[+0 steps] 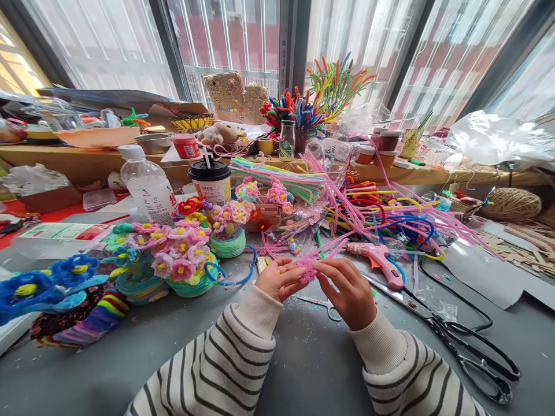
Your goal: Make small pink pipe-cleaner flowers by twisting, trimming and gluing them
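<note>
A small pink pipe-cleaner flower [307, 270] is held between my two hands, above the middle of the grey table. My left hand [281, 279] pinches it from the left side, thumb and fingers closed on its edge. From the right, the fingertips of my right hand [347, 289] are closed on its other edge. Pink pipe-cleaner lengths [332, 249] run behind the flower; whether they join it I cannot tell. Below and between my hands lies a small pair of white-handled scissors [333, 312], partly hidden by my right hand.
A pink glue gun [379, 260] and large black-handled scissors [459, 341] lie to the right. Pots of pipe-cleaner flowers [182, 254], a plastic bottle [147, 188] and a lidded cup [211, 180] stand left. Loose pipe cleaners [381, 214] are heaped behind my hands.
</note>
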Available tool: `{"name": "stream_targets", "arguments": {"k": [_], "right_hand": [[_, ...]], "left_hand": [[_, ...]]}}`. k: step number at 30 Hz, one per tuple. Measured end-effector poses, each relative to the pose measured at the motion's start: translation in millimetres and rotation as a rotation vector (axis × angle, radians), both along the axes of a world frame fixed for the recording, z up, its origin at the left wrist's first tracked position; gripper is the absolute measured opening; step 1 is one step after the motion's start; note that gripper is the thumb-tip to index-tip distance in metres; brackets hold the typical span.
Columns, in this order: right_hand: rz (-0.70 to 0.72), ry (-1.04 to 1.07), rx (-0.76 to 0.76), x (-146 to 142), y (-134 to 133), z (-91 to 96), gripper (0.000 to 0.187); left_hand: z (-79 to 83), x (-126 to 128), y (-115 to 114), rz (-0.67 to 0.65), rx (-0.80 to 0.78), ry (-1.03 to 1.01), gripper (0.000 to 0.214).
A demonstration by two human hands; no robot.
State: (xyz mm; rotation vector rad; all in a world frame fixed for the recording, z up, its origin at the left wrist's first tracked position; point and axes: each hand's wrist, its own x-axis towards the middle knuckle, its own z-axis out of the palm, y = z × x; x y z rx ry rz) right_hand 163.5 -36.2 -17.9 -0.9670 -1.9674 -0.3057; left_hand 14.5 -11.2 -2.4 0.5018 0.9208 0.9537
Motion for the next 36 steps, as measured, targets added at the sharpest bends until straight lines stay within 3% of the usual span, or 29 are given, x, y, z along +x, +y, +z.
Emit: {"name": "stream_targets", "arguments": {"k": [10, 14, 17, 24, 30, 36], "right_hand": [[0.006, -0.239, 0.118, 6.8, -0.1, -5.0, 0.020], [-0.023, -0.237, 0.111, 5.4, -0.2, -2.9, 0.015], [-0.053, -0.174, 0.044, 2.7, -0.6, -2.9, 0.009], [-0.036, 0.204, -0.378, -9.5, -3.8, -3.2, 0.008], [0.047, 0.613, -0.700, -16.6, -3.8, -0.3, 0.016], [0.306, 1.151, -1.319, -16.6, 0.9, -7.0, 0.016]], "left_hand": [[-2.3, 1.4, -1.0, 0.014, 0.064, 0.092, 0.043], [-2.3, 3.0, -4.3, 0.060, 0.220, 0.181, 0.048], [-4.4, 5.4, -6.9, 0.108, 0.427, 0.245, 0.048], [1.8, 13.3, -20.4, 0.234, 0.726, 0.558, 0.033], [-0.1, 7.9, -21.8, 0.119, 0.798, 0.558, 0.025], [-11.3, 8.8, -23.2, 0.096, 0.896, 0.651, 0.017]]}}
